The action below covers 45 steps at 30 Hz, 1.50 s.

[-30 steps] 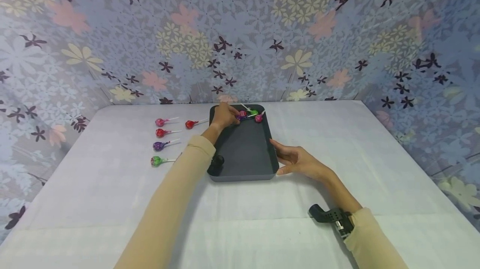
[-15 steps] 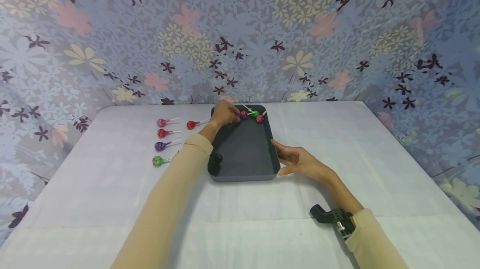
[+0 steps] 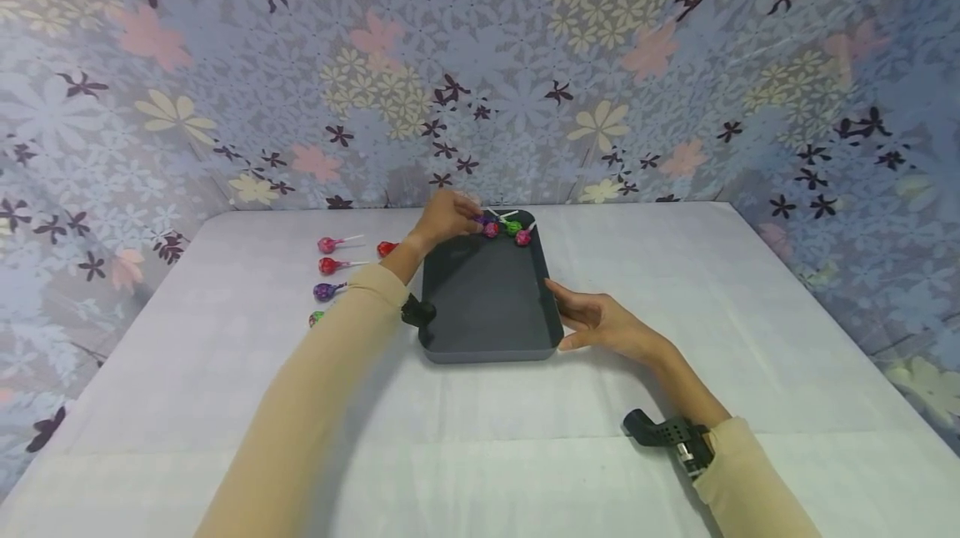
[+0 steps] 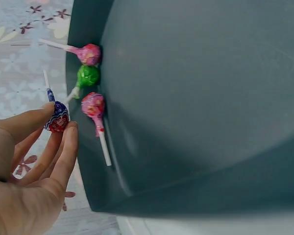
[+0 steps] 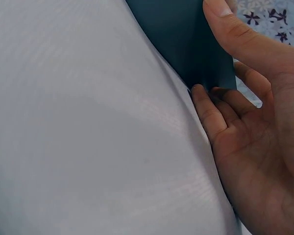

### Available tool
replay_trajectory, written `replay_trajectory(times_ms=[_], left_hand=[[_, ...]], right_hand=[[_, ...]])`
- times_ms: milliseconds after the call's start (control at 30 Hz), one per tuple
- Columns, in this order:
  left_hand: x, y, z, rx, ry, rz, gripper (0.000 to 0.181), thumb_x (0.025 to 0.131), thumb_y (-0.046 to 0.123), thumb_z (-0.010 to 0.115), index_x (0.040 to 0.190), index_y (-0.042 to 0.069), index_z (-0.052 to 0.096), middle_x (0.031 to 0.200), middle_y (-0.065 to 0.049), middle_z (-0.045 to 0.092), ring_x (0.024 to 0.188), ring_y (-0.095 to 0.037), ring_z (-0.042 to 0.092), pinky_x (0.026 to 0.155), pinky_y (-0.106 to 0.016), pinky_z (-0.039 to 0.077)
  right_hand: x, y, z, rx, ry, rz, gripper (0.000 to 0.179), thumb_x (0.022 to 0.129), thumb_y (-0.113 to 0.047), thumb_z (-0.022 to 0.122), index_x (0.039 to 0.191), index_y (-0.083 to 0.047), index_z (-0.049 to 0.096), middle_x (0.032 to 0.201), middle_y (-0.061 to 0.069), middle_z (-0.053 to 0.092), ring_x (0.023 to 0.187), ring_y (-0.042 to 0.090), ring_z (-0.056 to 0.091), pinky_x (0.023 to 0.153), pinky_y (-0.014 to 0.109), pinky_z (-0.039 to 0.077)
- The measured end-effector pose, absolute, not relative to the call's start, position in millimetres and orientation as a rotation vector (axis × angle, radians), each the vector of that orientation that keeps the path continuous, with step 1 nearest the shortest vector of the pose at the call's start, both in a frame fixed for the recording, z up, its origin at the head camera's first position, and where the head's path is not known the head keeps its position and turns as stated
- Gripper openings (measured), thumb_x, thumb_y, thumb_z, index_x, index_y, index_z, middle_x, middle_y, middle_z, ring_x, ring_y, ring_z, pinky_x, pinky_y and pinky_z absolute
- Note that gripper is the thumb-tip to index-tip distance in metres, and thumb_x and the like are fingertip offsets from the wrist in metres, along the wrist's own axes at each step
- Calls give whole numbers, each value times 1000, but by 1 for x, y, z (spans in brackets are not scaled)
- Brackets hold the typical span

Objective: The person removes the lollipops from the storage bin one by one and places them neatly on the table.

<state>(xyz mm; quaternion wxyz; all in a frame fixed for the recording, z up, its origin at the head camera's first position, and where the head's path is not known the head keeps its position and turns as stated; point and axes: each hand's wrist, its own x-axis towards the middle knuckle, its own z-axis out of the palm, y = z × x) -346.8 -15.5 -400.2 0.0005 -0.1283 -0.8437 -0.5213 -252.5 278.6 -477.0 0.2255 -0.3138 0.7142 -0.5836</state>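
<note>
Lollipop [image 4: 58, 119] in blue wrapper is pinched by the fingers of the left hand [image 4: 29, 196] near the far rim of the tray [image 3: 491, 296], whose side is touched by the right hand [image 3: 609, 326], fingers relaxed. If released too early, it may be dropped outside.

soft light; faint shadow beside the left sleeve [image 3: 296, 404] toward seven o'clock in the head view. left-wrist view: tray rim [image 4: 210, 208] blurred at five o'clock. right-wrist view: tablecloth [image 5: 98, 132] dim, soft.
</note>
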Motion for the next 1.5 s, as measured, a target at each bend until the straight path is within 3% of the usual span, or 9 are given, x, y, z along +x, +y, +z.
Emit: replay_trajectory(times_ms=[133,633,967,1500], left_hand=[[-343,-18,-394,-432,-2630,-1708,30,83,-7,70,112,-15,65,118,-30,65,108,-40,65,85,-39,58],[-328,-55,-377,-467,-2664,-1696,35,88,5,71,120,-6,65,133,-21,57,119,-34,59,94,-42,54],[-317,-80,-371,-494,-2715,-1559,36,89,9,70,121,-5,65,123,-22,65,108,-34,67,92,-41,55],[-296,-126,-378,-435,-2803,-1376,34,88,13,72,117,-4,69,116,-22,68,105,-35,68,91,-46,55]], right_hand=[[-252,279,-478,-856,1972,-1606,88,83,-3,74,154,-2,23,164,12,7,148,36,15,109,17,35],[-251,278,-476,-841,1976,-1608,89,83,-3,75,155,-4,21,164,11,8,148,35,16,109,17,35],[-251,281,-478,-896,1950,-1619,90,83,-4,75,154,-1,21,164,14,6,148,37,11,109,17,34],[-255,279,-479,-891,1950,-1607,90,84,-4,74,155,-2,18,164,14,6,148,37,11,109,16,35]])
